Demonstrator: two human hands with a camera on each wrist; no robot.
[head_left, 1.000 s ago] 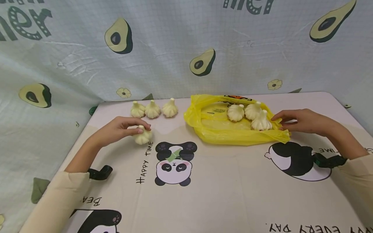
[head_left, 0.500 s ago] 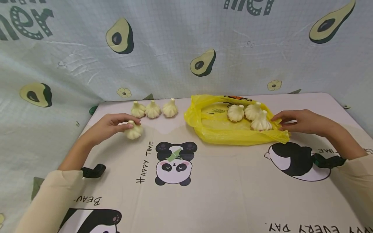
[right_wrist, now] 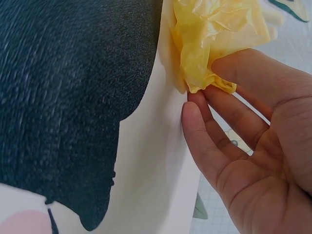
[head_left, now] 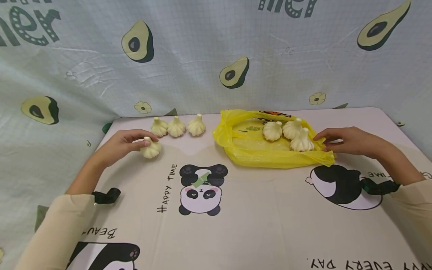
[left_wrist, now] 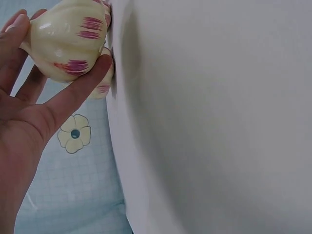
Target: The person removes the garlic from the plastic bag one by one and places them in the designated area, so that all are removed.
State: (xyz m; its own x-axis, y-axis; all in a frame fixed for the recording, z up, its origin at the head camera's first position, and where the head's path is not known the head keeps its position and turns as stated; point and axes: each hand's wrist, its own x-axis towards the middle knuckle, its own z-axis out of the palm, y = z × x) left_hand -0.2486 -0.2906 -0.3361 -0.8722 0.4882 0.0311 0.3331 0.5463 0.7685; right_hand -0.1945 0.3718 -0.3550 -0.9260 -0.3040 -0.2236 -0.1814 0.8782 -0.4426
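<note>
Between thumb and fingers, my left hand (head_left: 125, 145) holds a garlic bulb (head_left: 151, 149) by its top, near the table's left side. The left wrist view shows purple streaks on this pale, glossy bulb (left_wrist: 73, 41). Behind it, three garlic bulbs (head_left: 177, 127) stand in a row along the table's back edge. A yellow plastic bag (head_left: 263, 159) lies opened out at the back, right of centre, with three more bulbs (head_left: 302, 141) at its right end. My right hand (head_left: 354, 141) pinches the right edge of the bag (right_wrist: 209, 39).
The table (head_left: 256, 217) wears a cover printed with pandas and lettering. At its back hangs a curtain (head_left: 189, 56) with avocado prints, close behind the row and the bag. Black wrist straps (head_left: 379, 186) sit on both arms.
My left hand has moved left and slightly toward the back, carrying the garlic bulb. The right hand and the bag have stayed in place.
</note>
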